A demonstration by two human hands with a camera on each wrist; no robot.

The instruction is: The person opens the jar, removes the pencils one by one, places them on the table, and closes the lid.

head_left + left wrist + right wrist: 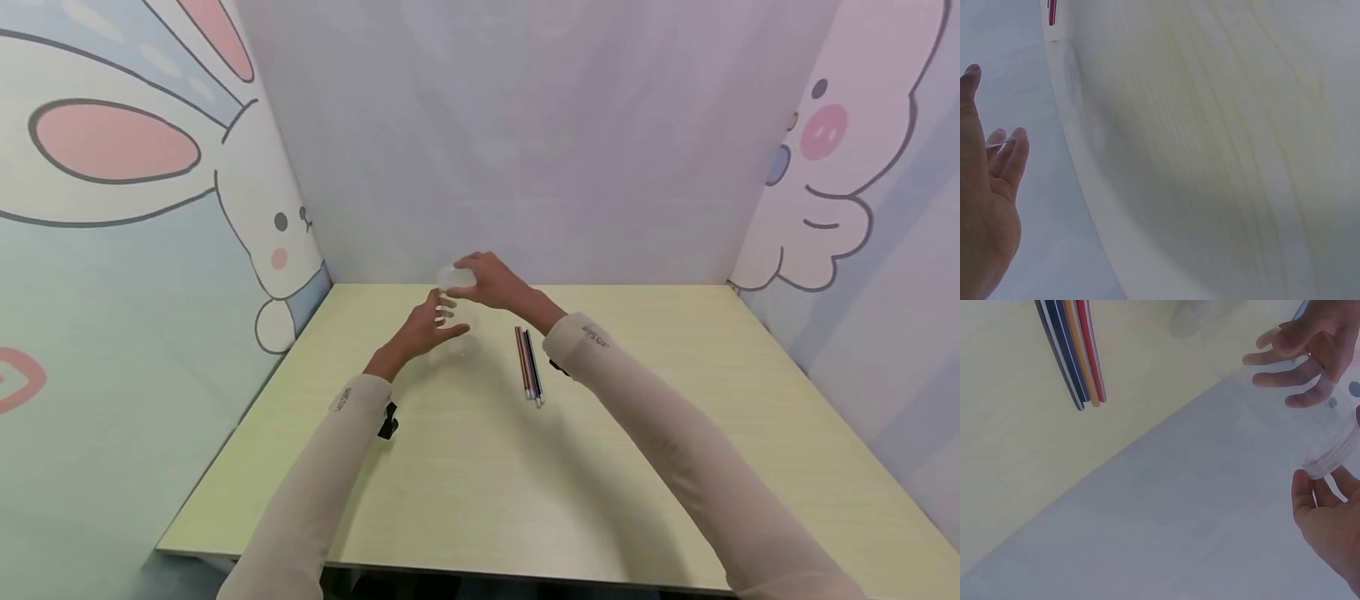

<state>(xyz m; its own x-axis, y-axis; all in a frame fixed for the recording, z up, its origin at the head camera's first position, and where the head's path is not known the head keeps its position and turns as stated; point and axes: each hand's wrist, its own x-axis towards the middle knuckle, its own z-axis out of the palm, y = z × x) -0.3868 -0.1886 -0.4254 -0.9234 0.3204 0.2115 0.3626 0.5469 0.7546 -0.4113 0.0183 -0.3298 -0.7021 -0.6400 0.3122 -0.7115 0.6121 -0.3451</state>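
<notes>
My right hand (491, 281) grips a clear, round, shallow piece like a lid (452, 278) by its rim, raised above the table's far side. In the right wrist view, fingers and thumb lie on the edge of this clear piece (1330, 450). Just below and to the left is my left hand (427, 327), its fingers spread and thumb apart, with no clear hold on anything. Beneath the hands, a faint see-through round object (463, 346) is on the table; its kind is hard to tell. It appears as a pale ring (1073, 78) in the left wrist view.
Several pencils (529, 367) lie side by side on the pale wooden table (465, 467), right of the hands. A plain grey wall (525, 150) rises behind the far edge. Side panels carry a cartoon rabbit (262, 217) and another cartoon animal (847, 167).
</notes>
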